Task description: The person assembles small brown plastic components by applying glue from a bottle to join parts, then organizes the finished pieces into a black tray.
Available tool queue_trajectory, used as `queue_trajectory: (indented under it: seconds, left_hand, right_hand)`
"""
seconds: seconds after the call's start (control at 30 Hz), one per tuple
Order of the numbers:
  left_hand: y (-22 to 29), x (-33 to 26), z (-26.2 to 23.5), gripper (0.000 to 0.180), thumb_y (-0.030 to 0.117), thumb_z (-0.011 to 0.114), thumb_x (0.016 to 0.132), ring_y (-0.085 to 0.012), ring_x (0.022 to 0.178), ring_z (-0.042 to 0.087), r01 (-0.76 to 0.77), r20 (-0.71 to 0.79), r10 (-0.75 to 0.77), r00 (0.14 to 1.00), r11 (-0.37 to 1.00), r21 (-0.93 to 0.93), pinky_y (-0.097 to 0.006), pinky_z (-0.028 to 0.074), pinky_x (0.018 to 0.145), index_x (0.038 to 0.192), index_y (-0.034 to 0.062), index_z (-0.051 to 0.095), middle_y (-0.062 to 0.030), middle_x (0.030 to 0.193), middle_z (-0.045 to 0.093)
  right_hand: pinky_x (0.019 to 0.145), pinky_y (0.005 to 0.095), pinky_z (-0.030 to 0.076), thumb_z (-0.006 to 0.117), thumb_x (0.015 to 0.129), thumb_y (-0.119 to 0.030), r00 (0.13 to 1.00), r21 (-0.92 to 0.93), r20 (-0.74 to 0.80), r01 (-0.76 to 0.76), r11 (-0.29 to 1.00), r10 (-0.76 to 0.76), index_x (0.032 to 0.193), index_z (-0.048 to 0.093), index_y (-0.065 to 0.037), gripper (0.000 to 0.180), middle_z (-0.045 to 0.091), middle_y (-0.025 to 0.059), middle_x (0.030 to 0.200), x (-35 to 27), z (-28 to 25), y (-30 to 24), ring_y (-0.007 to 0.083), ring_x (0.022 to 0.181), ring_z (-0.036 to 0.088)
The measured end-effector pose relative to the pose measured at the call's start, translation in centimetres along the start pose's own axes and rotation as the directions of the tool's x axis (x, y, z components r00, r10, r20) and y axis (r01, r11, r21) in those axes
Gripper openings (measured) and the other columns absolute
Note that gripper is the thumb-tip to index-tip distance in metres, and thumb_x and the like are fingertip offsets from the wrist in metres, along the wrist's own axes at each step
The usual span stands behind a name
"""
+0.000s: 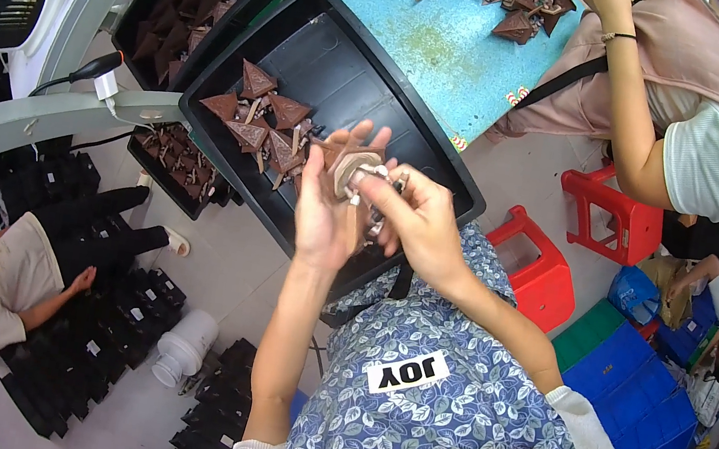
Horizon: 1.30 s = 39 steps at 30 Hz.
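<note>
Head view: the left hand (324, 210) is raised over the black tray (355, 66), palm and fingers wrapped round a brown, flat-faced piece (345, 167) with a pale hexagonal centre; its grip is closed on that piece. The right hand (416, 219) meets it from the right, fingertips pinched on a small silvery metal part (376, 174) pressed against the same piece, grip closed. Both hands hover above the tray's near edge, which rests over the person's blue floral apron (431, 365). Inside the tray lies a heap of brown triangular pieces (256, 121), just left of the hands. Beyond, a turquoise desk (452, 43) carries more brown pieces. Red stools (547, 276) stand to the right.
</note>
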<state>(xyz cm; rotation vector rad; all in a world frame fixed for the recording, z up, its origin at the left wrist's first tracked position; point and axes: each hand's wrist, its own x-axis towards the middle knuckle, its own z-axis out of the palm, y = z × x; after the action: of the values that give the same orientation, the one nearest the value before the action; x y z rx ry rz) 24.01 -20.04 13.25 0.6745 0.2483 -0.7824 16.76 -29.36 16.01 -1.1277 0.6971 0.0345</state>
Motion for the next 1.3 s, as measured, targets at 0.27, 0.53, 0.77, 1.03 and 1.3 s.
queue_trajectory:
  seconds: [0.27, 0.53, 0.77, 1.03, 1.3]
  left_hand:
    - [1.3, 0.0, 0.5, 0.044, 0.040, 0.031, 0.098, -0.0319, 0.107, 0.056, 0.264, -0.091, -0.265, 0.960, 0.964, -0.025, -0.043, 0.048, 0.091, 0.110, 0.0021, 0.051, -0.0215, 0.118, 0.055]
    - [0.0, 0.1, 1.1, 0.042, 0.033, 0.030, 0.099, -0.0310, 0.114, 0.051, 0.280, -0.031, -0.309, 0.951, 0.897, -0.343, -0.041, 0.050, 0.090, 0.113, 0.0016, 0.054, -0.0166, 0.126, 0.052]
    - [1.5, 1.5, 0.5, 0.040, 0.039, 0.045, 0.095, -0.0225, 0.095, 0.058, 0.534, -0.100, -0.536, 0.838, 0.844, -0.048, -0.039, 0.049, 0.086, 0.101, 0.0024, 0.059, -0.0133, 0.105, 0.062]
    - [-1.6, 0.6, 0.6, 0.043, 0.041, 0.047, 0.094, -0.0248, 0.094, 0.060, 0.416, 0.073, -0.435, 0.897, 0.778, -0.472, -0.036, 0.053, 0.082, 0.107, 0.0009, 0.058, -0.0147, 0.102, 0.062]
    - [-3.0, 0.8, 1.4, 0.030, 0.035, 0.048, 0.094, -0.0227, 0.096, 0.049, 0.460, 0.381, -0.270, 0.884, 0.640, -0.615, -0.033, 0.044, 0.090, 0.099, 0.0065, 0.056, -0.0102, 0.098, 0.056]
  right_hand:
    - [0.042, 0.0266, 0.044, 0.072, 0.080, -0.024, 0.982, -0.179, -0.079, 0.157, 0.971, -0.173, 0.077, 0.058, 0.003, 0.031, 0.055, 0.0051, 0.054, 0.2, -0.6, 0.2, 0.0086, 0.046, 0.055]
    - [0.035, 0.0171, 0.039, 0.062, 0.088, -0.033, 0.994, 0.195, 0.051, -0.102, 0.975, 0.094, 0.085, 0.061, -0.002, 0.030, 0.058, 0.0017, 0.059, -0.1, -1.4, -2.4, 0.0083, 0.041, 0.055]
    - [0.046, 0.0302, 0.045, 0.072, 0.077, -0.025, 0.946, -0.558, 0.083, 0.305, 0.771, -0.314, 0.081, 0.058, 0.003, 0.032, 0.058, 0.0112, 0.058, -0.3, -2.7, -2.5, 0.0207, 0.050, 0.061]
    - [0.051, 0.0333, 0.048, 0.073, 0.076, -0.020, 0.921, -0.377, -0.110, 0.310, 0.873, -0.375, 0.079, 0.053, 0.004, 0.031, 0.058, 0.0137, 0.064, -1.3, -1.1, -2.4, 0.0276, 0.055, 0.062]
    - [0.059, 0.0361, 0.050, 0.073, 0.071, -0.019, 0.614, -0.764, 0.106, 0.554, 0.331, -0.782, 0.081, 0.050, 0.000, 0.032, 0.056, 0.0135, 0.075, -1.7, -0.5, -2.3, 0.0295, 0.067, 0.060]
